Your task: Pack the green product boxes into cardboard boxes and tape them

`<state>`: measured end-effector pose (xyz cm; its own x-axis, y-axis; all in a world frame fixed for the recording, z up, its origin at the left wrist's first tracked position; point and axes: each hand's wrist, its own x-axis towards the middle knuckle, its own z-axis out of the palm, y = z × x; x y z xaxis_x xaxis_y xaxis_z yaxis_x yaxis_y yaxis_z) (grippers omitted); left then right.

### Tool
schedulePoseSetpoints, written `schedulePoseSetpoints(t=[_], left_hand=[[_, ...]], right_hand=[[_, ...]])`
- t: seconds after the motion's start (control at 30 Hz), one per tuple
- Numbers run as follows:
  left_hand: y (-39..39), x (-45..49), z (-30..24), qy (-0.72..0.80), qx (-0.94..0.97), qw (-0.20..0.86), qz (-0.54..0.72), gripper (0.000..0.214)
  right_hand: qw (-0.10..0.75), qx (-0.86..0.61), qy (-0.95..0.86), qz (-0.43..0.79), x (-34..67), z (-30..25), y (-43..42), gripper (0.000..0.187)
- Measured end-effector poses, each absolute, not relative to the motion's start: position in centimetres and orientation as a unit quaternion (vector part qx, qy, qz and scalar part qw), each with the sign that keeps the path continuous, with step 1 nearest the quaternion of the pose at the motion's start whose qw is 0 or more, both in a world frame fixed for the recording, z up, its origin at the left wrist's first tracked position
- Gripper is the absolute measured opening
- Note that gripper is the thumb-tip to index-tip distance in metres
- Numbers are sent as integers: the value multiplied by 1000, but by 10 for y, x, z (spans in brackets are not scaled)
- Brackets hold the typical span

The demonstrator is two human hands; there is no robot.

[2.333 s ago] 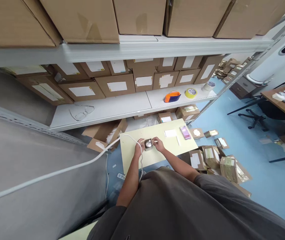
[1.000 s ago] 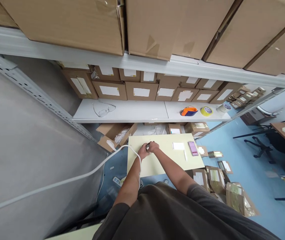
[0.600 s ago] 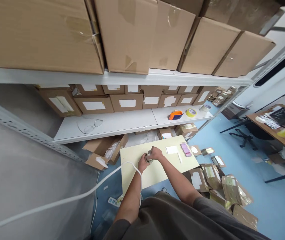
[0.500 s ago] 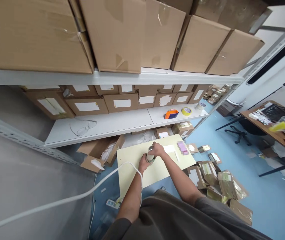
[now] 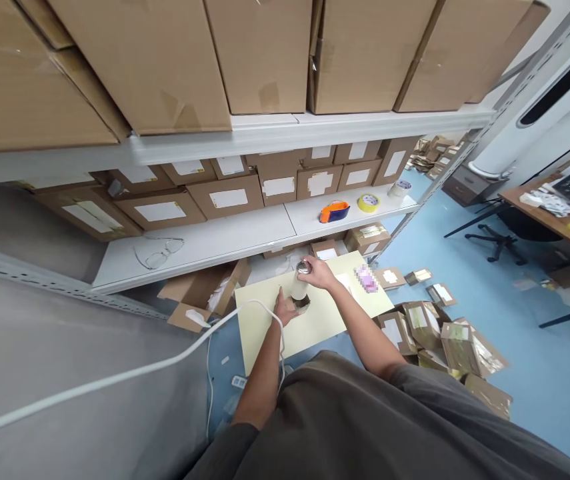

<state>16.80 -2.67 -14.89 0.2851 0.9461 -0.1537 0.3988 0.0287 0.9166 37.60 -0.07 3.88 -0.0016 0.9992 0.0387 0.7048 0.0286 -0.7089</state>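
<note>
In the head view, my right hand (image 5: 318,273) is closed around the silvery top of a white cylinder (image 5: 299,288), which stands roughly upright. Directly below the cylinder, a dark round shape (image 5: 301,302) shows, perhaps the mouth of a container; its kind is hard to make out. My left hand (image 5: 285,309) is beside it on the left, thumb raised and apart, fingers stretched toward its lower side. Beneath both hands lies a pale yellow tabletop (image 5: 259,320). A pixelated pinkish item (image 5: 367,279) rests toward its right end.
A white cable (image 5: 165,363) runs across the left side and past my left forearm. Ahead, a shelf (image 5: 225,241) holds glasses (image 5: 159,253), an orange and blue item (image 5: 335,211), and yellow tape (image 5: 369,203). Boxes (image 5: 155,211) line it; more cartons (image 5: 427,330) lie right.
My right hand has raised the white cylinder, so more of its side shows above the dark shape. My left hand's thumb has spread away. The camera view has shifted slightly.
</note>
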Motion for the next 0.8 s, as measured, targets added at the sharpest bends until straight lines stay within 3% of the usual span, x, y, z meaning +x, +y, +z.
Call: schedulePoseSetpoints(t=[0.13, 0.27, 0.4, 0.53, 0.7, 0.8], left_hand=[[-26, 158, -109, 551, 612, 463, 328, 140], [-18, 182, -55, 503, 616, 468, 386, 114], [-10, 215, -21, 503, 627, 398, 443, 83], [-6, 219, -3, 484, 620, 405, 466, 67], [8, 211, 15, 420, 570, 504, 495, 82], [15, 215, 26, 399, 557, 535, 493, 76]], right_hand=[[295, -622, -677, 260, 378, 44, -2, 38], [305, -607, -688, 255, 373, 44, -4, 46], [327, -600, -677, 272, 376, 41, -3, 50], [392, -549, -645, 359, 401, 33, 0, 73], [397, -409, -586, 575, 422, 17, -10, 109], [405, -383, -535, 635, 412, 7, -24, 124]])
